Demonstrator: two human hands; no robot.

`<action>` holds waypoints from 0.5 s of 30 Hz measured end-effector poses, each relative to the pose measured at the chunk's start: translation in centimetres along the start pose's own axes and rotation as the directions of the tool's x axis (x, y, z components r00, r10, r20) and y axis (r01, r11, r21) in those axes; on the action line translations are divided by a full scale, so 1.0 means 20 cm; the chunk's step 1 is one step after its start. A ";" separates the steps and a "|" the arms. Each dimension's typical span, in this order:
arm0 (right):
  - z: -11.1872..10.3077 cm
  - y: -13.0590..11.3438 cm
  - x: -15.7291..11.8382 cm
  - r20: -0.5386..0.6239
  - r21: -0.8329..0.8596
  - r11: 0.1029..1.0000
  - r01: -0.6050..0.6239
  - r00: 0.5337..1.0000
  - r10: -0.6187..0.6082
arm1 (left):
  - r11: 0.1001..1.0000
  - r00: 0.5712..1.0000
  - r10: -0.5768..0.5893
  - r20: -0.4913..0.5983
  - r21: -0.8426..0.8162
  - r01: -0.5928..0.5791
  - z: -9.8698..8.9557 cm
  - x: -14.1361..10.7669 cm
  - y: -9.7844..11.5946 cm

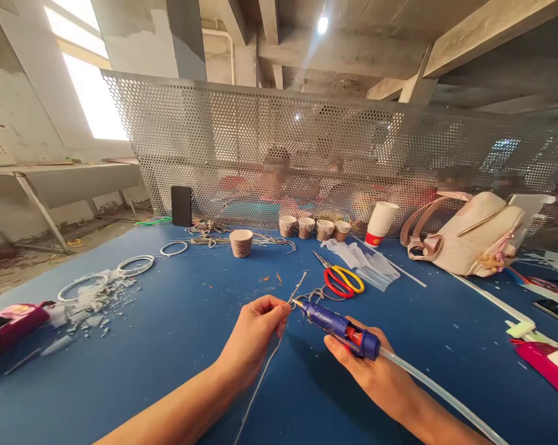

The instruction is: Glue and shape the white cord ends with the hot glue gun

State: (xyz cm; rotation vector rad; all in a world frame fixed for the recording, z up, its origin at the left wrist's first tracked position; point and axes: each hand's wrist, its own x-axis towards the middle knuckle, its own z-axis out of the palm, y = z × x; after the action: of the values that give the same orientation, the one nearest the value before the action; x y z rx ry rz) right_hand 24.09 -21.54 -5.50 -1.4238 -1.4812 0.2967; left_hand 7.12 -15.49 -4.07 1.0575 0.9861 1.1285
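Note:
My left hand [260,324] is closed in a pinch on a thin grey-white cord [300,284], whose short end sticks up past the fingertips. A pale strand trails below this hand toward the table's front edge. My right hand [371,368] is wrapped around a blue hot glue gun [327,320], with its tip touching or very near the cord by my left fingertips. A long clear glue stick [436,388] runs out of the gun's back end. Beyond the gun lie scissors [343,281] with red and yellow handles, beside a loose length of cord.
A twine-wrapped cup [241,244] stands mid-table, with several smaller cups [325,229] and stacked paper cups [381,224] behind. Clear plastic strips [364,262], white rings [136,266], plastic scraps [91,309], a phone [181,206] and a backpack [473,235] lie around. People sit beyond the perforated metal screen [241,136].

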 end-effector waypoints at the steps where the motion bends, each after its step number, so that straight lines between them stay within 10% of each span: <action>1: 0.00 0.00 0.00 -0.005 -0.004 1.000 0.000 1.000 0.000 | 1.000 1.000 0.004 -0.005 -0.002 -0.004 0.00 0.00 0.00; 15: 0.01 0.00 0.00 -0.007 -0.008 0.999 -0.033 0.999 0.033 | 0.998 0.999 -0.042 -0.010 -0.056 0.041 0.01 -0.02 0.03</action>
State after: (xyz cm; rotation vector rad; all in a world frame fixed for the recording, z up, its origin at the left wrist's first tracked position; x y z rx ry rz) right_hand 23.95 -21.54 -5.54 -1.4556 -1.4561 0.3056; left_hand 7.19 -15.87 -3.33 0.9834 0.9755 1.1226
